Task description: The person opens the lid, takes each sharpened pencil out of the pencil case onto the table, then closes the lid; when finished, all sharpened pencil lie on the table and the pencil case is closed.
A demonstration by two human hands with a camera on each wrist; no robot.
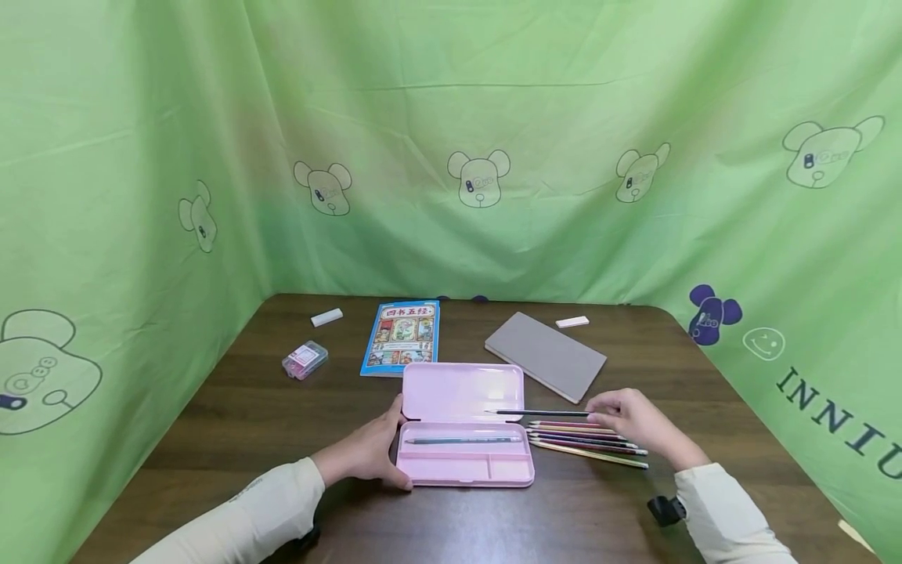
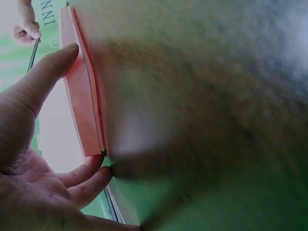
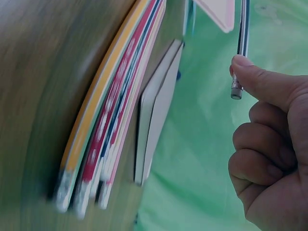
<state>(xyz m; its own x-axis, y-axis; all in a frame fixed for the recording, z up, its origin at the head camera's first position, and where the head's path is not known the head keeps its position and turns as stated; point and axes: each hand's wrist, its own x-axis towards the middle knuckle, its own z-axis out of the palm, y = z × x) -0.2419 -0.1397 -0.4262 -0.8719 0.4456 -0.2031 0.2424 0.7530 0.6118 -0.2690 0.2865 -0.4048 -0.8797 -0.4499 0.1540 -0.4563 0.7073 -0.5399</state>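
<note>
A pink pencil case (image 1: 465, 479) lies unfolded on the table, its lid (image 1: 463, 392) leaning back and a grey-blue pencil (image 1: 461, 441) in the long compartment. My left hand (image 1: 368, 446) holds the case at its left end, thumb at the front corner and fingers by the hinge side. With thumb and index finger, my right hand (image 1: 634, 419) pinches a dark pencil (image 1: 543, 413) near its blunt end. That pencil is raised, its tip pointing left over the lid. Below the right hand, several pencils (image 3: 103, 115) lie fanned on the table, right of the case.
Behind the case are a blue picture-covered book (image 1: 403, 337) and a grey notebook (image 1: 546, 356). A small clear box (image 1: 305, 360) with pink contents sits at the left. White erasers, one left (image 1: 327, 317) and one right (image 1: 572, 322), lie near the back. A green printed curtain (image 1: 479, 258) surrounds the table.
</note>
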